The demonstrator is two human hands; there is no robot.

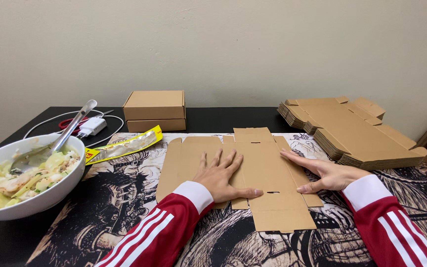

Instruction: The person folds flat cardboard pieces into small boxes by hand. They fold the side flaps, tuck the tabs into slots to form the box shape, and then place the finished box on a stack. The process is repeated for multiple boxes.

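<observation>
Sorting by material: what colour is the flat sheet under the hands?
Plain brown cardboard sheet, clearest in the head view.

Single head cam, looking forward and slightly down across the desk (pixel 233 116) toward the wall (pixel 223 44). Close range: forearms enter from the bottom edge. No second view.

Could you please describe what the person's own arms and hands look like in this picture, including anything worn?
Both arms wear dark red long sleeves with white ribbed cuffs and three white stripes running along each sleeve. The left hand and the right hand are bare: no gloves, rings or watch show. The fingers have short, plain nails as far as the view shows.
</observation>
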